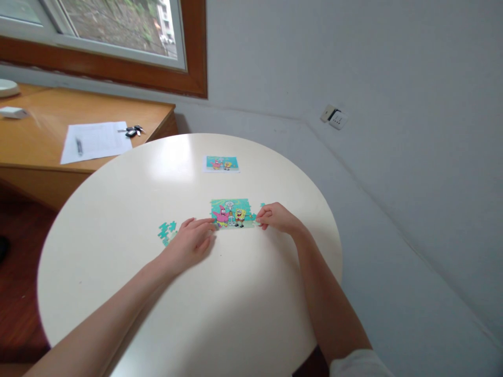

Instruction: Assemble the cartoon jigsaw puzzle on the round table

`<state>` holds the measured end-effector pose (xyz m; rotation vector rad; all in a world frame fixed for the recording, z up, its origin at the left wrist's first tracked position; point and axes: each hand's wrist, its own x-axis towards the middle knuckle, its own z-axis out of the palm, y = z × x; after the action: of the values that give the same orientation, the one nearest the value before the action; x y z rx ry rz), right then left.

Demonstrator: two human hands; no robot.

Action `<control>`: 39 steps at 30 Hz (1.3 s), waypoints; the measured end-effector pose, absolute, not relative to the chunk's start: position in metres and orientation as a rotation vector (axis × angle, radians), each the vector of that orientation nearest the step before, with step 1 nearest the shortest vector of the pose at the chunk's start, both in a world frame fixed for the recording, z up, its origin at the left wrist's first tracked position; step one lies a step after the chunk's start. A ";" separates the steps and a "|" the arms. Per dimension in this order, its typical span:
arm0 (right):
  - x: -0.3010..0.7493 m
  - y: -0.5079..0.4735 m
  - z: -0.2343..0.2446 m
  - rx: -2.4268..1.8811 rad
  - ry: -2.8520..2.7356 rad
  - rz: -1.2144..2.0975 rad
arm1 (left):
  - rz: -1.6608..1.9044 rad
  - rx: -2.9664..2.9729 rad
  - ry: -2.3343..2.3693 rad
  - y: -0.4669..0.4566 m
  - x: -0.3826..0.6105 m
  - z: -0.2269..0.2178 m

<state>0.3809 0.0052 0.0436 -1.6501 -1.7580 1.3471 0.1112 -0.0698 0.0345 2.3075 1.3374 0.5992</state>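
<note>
Round table (118, 293): left hand (190, 242), right hand (277, 217) at jigsaw's (231, 212) ends

A person sits at a round white table (236, 314). A little puzzle (231, 212) with cartoon friends lies in the middle. The left hand (192, 241) lies flat, and its fingertips touch the puzzle's left edge. The right hand (277, 217) has bent fingers at the puzzle's right edge. Some loose green pieces (167, 232) lie just left of the left hand. A small picture card (220, 163) lies farther back. Behind the table, a wooden desk (39, 141) holds a paper (96, 140) and keys (132, 131), under a window (118, 31).
</note>
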 end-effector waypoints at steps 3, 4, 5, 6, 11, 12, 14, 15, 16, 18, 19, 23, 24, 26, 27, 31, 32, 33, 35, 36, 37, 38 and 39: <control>0.380 0.005 0.045 -1.635 -1.732 1.378 | 0.547 2.311 1.333 -0.071 0.112 0.035; 0.380 0.005 0.045 -1.630 -1.725 1.388 | 0.536 2.311 1.334 -0.071 0.112 0.035; 0.380 0.005 0.044 -1.625 -1.718 1.396 | 0.527 2.312 1.335 -0.071 0.112 0.035; 0.380 0.005 0.044 -1.621 -1.712 1.403 | 0.521 2.313 1.338 -0.071 0.112 0.035; 0.382 0.006 0.042 -1.607 -1.697 1.428 | 0.500 2.328 1.338 -0.071 0.112 0.035; 0.382 0.006 0.042 -1.607 -1.695 1.430 | 0.495 2.331 1.337 -0.071 0.112 0.035; 0.381 0.006 0.043 -1.608 -1.693 1.436 | 0.483 2.336 1.333 -0.071 0.112 0.036; 0.381 0.006 0.043 -1.609 -1.695 1.440 | 0.478 2.337 1.332 -0.071 0.112 0.036; 0.380 0.006 0.043 -1.613 -1.697 1.442 | 0.474 2.338 1.332 -0.071 0.112 0.036; 0.378 0.006 0.042 -1.624 -1.705 1.435 | 0.468 2.336 1.334 -0.071 0.113 0.036; 0.377 0.006 0.042 -1.632 -1.708 1.427 | 0.467 2.333 1.337 -0.071 0.113 0.036; 0.375 0.005 0.042 -1.645 -1.723 1.401 | 0.487 2.313 1.341 -0.071 0.113 0.036; 0.375 0.005 0.041 -1.643 -1.733 1.389 | 0.495 2.311 1.339 -0.071 0.113 0.035; 0.375 0.005 0.041 -1.634 -1.771 1.355 | 0.509 2.311 1.332 -0.071 0.112 0.035; 0.375 0.005 0.040 -1.636 -1.795 1.338 | 0.516 2.313 1.329 -0.071 0.112 0.034; 0.373 0.006 0.037 -1.690 -1.891 1.251 | 0.515 2.322 1.338 -0.071 0.112 0.033; 0.373 0.006 0.037 -1.709 -1.915 1.227 | 0.511 2.322 1.340 -0.071 0.112 0.034; 0.372 0.006 0.037 -1.724 -1.942 1.202 | 0.510 2.320 1.342 -0.071 0.112 0.034; 0.371 0.006 0.039 -1.754 -1.994 1.155 | 0.518 2.317 1.340 -0.071 0.112 0.034; 0.371 0.006 0.040 -1.767 -2.017 1.130 | 0.521 2.317 1.338 -0.071 0.112 0.035; 0.370 0.005 0.041 -1.782 -2.035 1.105 | 0.520 2.317 1.337 -0.071 0.113 0.035; 0.370 0.005 0.042 -1.795 -2.047 1.082 | 0.518 2.317 1.338 -0.071 0.113 0.036; 0.370 0.005 0.042 -1.801 -2.054 1.066 | 0.516 2.315 1.340 -0.072 0.113 0.036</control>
<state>0.3697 0.0046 0.0418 -1.8015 -2.0541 1.0659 0.1129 -0.0716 0.0358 2.3146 1.3398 0.5159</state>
